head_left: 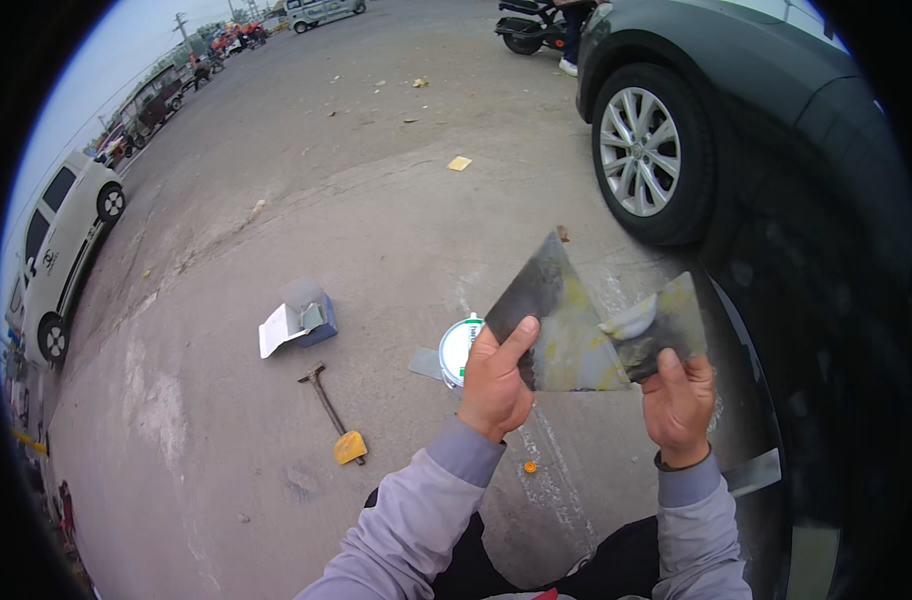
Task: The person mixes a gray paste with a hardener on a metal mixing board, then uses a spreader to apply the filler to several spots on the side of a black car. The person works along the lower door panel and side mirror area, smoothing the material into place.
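Grey-white paste [631, 318] sits heaped on the smaller plate [684, 318], so I judge mixing under way, spreading left. My left grip [496, 388] clamps the larger smeared plate [544, 285], my right grip [678, 408] the smaller, above the concrete [216, 420]. Tub [456, 352], box [318, 318] and yellow-ended tool [328, 408] lie leftward; the dark car [751, 110] crowds my right.

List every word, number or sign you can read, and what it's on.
None reads clearly.
Tub: print on its green-and-white label, too small.
White van: dark marks on its side, too blurred.
Wheel: hub emblem, too small.
Held plates: none visible.
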The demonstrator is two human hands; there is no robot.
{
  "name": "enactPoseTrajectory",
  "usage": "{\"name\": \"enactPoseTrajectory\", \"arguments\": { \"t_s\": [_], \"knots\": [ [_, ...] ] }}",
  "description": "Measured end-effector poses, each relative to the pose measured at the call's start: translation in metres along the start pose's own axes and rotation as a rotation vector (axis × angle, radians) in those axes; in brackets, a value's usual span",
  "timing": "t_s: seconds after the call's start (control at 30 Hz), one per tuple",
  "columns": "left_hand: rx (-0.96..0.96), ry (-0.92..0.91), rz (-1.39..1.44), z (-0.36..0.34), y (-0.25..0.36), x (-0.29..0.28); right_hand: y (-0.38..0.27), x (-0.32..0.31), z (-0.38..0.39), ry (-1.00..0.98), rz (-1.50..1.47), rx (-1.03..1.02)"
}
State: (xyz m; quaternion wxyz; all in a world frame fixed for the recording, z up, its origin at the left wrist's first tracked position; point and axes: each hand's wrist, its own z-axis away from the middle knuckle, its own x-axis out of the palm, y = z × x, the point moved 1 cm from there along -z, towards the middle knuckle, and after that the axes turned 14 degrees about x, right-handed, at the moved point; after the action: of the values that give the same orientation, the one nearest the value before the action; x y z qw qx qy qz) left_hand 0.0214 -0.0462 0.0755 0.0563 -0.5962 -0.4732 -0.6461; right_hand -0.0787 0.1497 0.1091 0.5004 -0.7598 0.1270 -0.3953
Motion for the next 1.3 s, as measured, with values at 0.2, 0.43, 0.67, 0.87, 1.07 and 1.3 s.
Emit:
{"name": "enactPoseTrajectory", "arguments": {
  "t_s": [0.2, 0.43, 0.67, 0.87, 1.07, 1.3],
  "knots": [
    [0.237, 0.15, 0.055, -0.007, 0.018, 0.011, -0.008, -0.012, -0.004, -0.032, 0.838, 0.143],
    [0.544, -0.116, -0.336, 0.022, -0.021, 0.018, 0.024, 0.027, 0.01, 0.244, 1.174, -0.416],
    [0.663, -0.13, -0.377, 0.019, -0.019, 0.009, 0.017, 0.027, 0.013, 0.27, 1.091, -0.405],
    [0.663, -0.153, -0.379, 0.025, -0.025, 0.014, 0.025, 0.039, 0.019, 0.328, 1.007, -0.387],
    [0.645, -0.123, -0.358, 0.02, -0.013, 0.014, 0.021, 0.036, 0.018, 0.222, 1.087, -0.367],
    [0.647, -0.101, -0.41, 0.029, -0.017, 0.026, 0.032, 0.037, 0.02, 0.164, 1.06, -0.338]
  ]
}}
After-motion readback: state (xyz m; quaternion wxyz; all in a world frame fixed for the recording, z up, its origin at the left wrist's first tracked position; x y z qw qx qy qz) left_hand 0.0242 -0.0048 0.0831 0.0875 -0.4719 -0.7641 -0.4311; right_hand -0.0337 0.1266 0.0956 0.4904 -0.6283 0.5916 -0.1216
